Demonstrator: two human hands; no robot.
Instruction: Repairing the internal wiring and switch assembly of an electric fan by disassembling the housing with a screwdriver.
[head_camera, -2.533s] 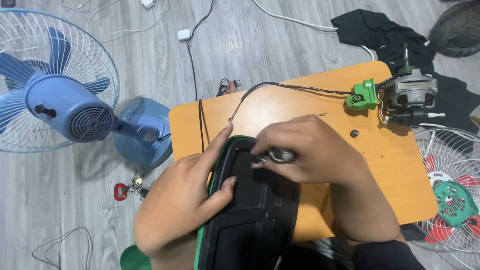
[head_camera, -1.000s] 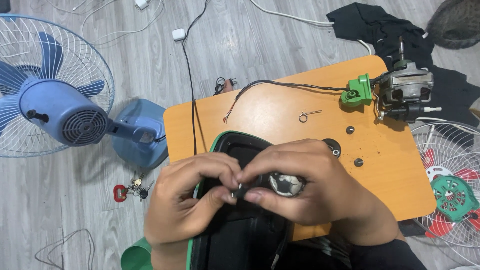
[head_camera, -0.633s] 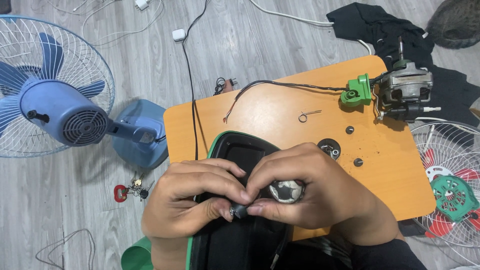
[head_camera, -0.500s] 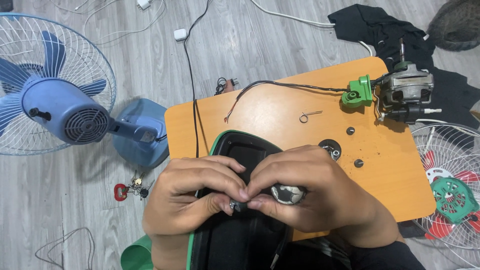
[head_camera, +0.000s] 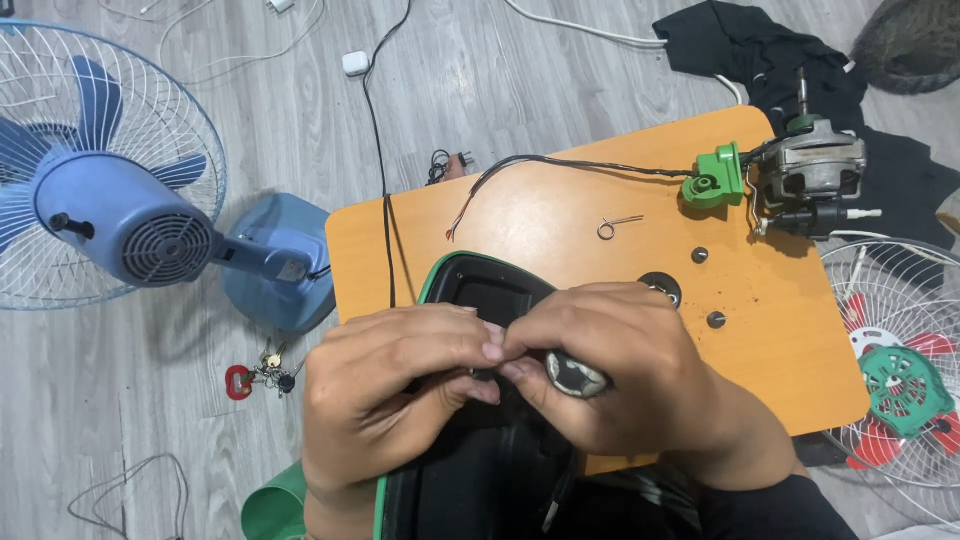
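Over black housing (head_camera: 480, 470): hands (head_camera: 500, 385) still pinched together on small part; barely shifted.

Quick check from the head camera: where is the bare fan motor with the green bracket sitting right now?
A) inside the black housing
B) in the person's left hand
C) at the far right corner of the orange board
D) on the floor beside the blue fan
C: the fan motor with its green bracket rests at the far right corner of the orange board, away from both hands.

Left hand (head_camera: 400, 400) now closed against right hand (head_camera: 620, 375) (fingertips meeting) — small metal part (head_camera: 575, 375) exposed
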